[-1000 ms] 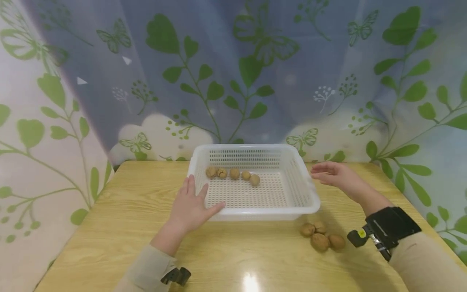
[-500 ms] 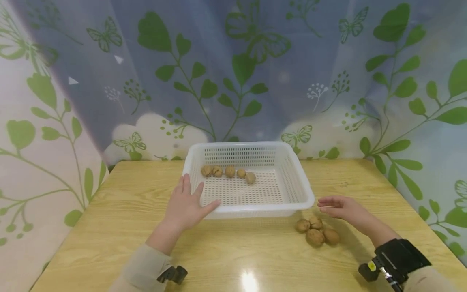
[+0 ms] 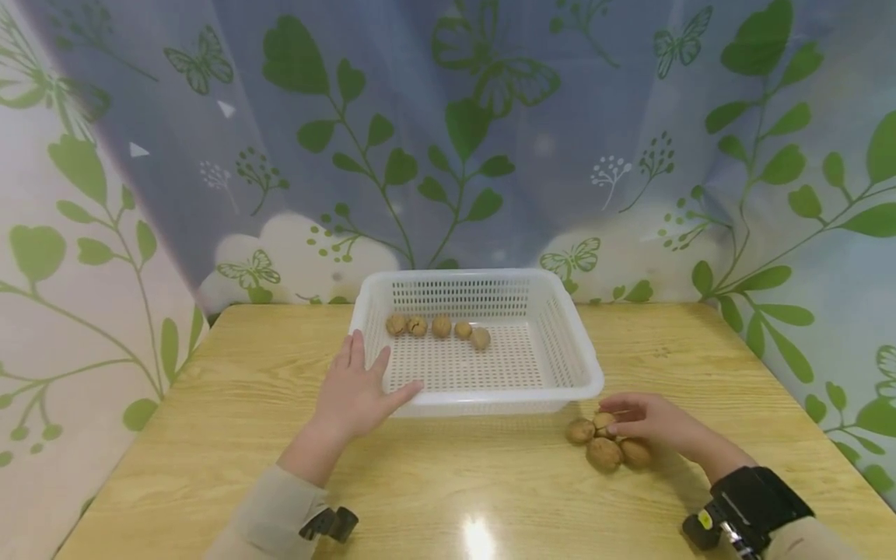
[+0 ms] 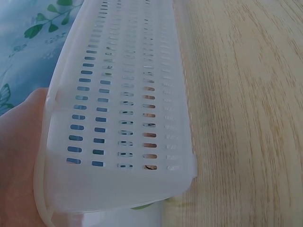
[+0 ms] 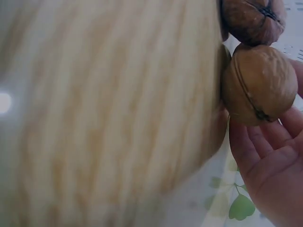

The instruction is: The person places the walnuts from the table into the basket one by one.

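Brown, round, hard-shelled walnuts [image 3: 604,456], four in a touching cluster, sit on a pale wood-grain bench [image 3: 434,474] just off the near right corner of a white, rectangular, perforated plastic basket [image 3: 483,399] in the head view. The person's right hand [image 3: 654,421] has its grip curled round the lighter brown rear walnut [image 3: 601,421]; how firm the pinch is cannot be told. Such close packing invites trouble: a brushing knuckle could set the neighbours rolling, and a low lift could clip the basket's raised rim nearby. Five more walnuts [image 3: 441,326] lie inside toward the rear left, with slotted floor open to their right and in front. The left hand [image 3: 353,397], grip spread, rests at the basket's left rim; a hard press there could skid or tip it. Open bench stretches before the basket, its right edge well apart from the cluster, its near edge out of frame.

From the left wrist, the basket's slotted wall runs beside open wood grain, the left hand's fingers hidden behind the rim.

From the right wrist, two walnuts loom large and touching, fingertips hidden behind the lower; their smooth curves could slip a light hold.
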`<move>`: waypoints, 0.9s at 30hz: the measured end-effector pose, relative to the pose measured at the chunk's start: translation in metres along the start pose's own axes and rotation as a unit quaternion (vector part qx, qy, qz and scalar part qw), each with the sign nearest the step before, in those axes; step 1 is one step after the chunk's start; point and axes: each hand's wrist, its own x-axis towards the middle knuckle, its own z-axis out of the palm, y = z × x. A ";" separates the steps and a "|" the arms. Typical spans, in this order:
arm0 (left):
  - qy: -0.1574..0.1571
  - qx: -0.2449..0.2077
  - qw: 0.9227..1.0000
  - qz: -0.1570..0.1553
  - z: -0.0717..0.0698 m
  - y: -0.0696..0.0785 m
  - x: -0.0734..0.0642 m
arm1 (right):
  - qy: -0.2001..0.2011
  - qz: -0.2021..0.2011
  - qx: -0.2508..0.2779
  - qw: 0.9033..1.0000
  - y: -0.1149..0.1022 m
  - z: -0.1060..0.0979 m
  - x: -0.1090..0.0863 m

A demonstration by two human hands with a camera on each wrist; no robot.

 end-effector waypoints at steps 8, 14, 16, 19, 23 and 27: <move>-0.001 -0.004 1.000 0.004 -0.003 0.001 0.001 | 0.015 -0.003 -0.014 1.000 -0.001 0.002 -0.001; 0.000 -0.005 1.000 0.005 -0.003 0.002 0.001 | 0.031 0.009 -0.034 0.999 -0.002 0.001 -0.001; -0.002 -0.008 1.000 0.004 -0.003 0.001 0.001 | 0.037 0.015 -0.036 0.999 -0.004 0.001 -0.002; -0.003 -0.009 1.000 0.002 -0.001 0.001 0.001 | 0.049 0.028 -0.040 0.998 -0.009 -0.002 -0.005; -0.002 -0.006 1.000 0.000 -0.001 0.000 0.000 | 0.066 0.037 -0.033 0.997 -0.018 -0.010 -0.008; -0.002 -0.006 1.000 0.001 -0.002 0.000 -0.001 | 0.087 0.027 -0.022 0.996 -0.027 -0.023 -0.011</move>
